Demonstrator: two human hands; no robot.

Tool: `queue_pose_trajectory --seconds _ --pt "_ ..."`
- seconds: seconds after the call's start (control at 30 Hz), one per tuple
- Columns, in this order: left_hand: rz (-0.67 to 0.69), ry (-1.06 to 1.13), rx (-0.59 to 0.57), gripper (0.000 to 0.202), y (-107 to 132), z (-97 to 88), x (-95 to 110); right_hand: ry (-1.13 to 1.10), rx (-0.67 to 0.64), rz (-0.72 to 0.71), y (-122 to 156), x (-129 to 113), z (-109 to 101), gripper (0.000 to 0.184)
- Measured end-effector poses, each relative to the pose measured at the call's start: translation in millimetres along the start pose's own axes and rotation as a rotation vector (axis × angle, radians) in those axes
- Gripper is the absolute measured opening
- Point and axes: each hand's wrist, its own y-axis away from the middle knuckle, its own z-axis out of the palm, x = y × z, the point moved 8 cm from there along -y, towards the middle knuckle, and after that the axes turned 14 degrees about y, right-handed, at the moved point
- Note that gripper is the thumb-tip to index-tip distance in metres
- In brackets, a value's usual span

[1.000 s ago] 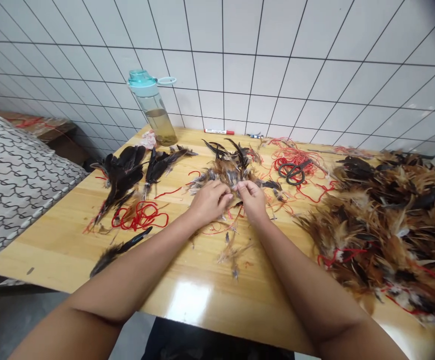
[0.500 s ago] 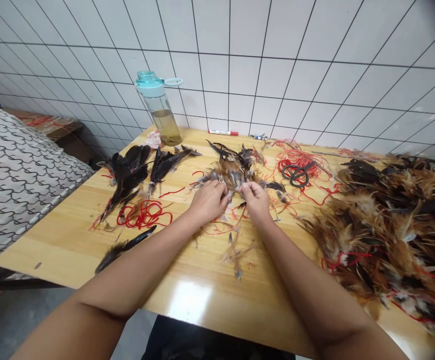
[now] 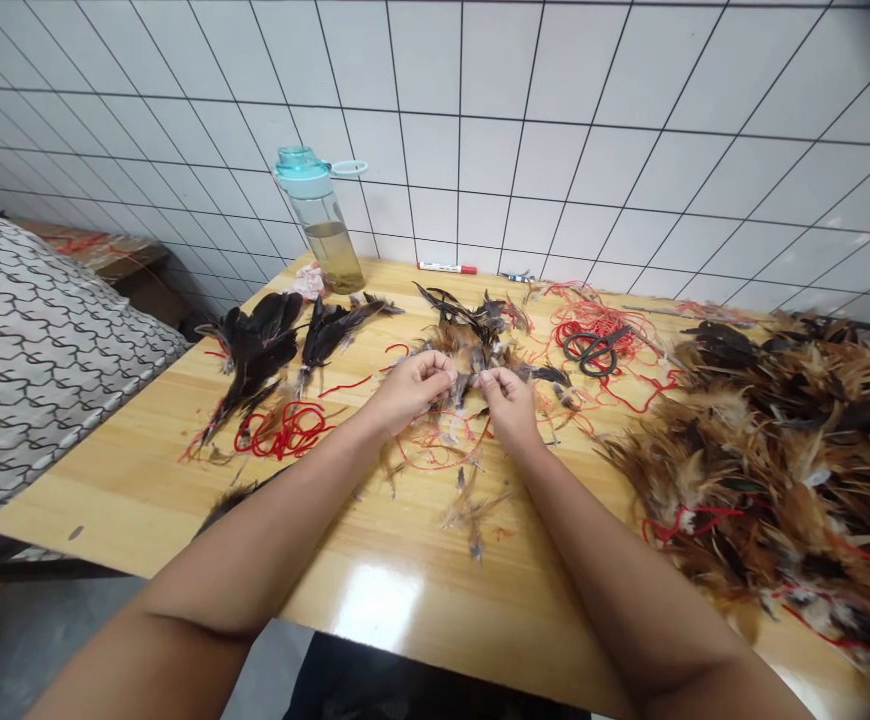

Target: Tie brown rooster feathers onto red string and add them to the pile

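Note:
Both hands meet at the middle of a wooden table (image 3: 405,590). My left hand (image 3: 409,388) is closed, its fingers pinching at a small bunch of brown and black feathers (image 3: 472,340). My right hand (image 3: 508,402) is closed too, pinching the same bunch from the right side. Thin red string (image 3: 442,452) loops on the table just below the two hands. Loose small feathers (image 3: 472,510) lie nearer to me.
Dark feather bundles (image 3: 255,345) and a red string coil (image 3: 285,430) lie left. Black scissors (image 3: 592,345) rest on red string behind right. A big heap of brown feathers (image 3: 772,440) fills the right. A water bottle (image 3: 322,225) and marker (image 3: 446,267) stand by the tiled wall.
My left hand has turned and lifted slightly, its fingers now curled upward at the bunch. The right hand stays pinched beside it. The view has shifted a little.

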Motion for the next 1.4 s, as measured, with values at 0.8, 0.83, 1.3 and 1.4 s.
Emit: queue_pose_trajectory --seconds 0.8,0.83,1.3,1.4 --pt "0.171 -0.001 0.147 0.012 4 1.8 -1 0.004 -0.206 -0.070 -4 6 23 0.018" --pt "0.173 -0.008 0.145 0.012 5 1.6 -1 0.020 -0.209 -0.087 -4 4 23 0.019" --pt "0.077 0.215 0.176 0.020 -2 -7.7 -5 -0.302 -0.247 0.101 -6 11 18 0.040" --pt "0.025 0.184 0.103 0.025 -1 -0.3 -10 -0.297 -0.240 0.096 -7 12 19 0.039"
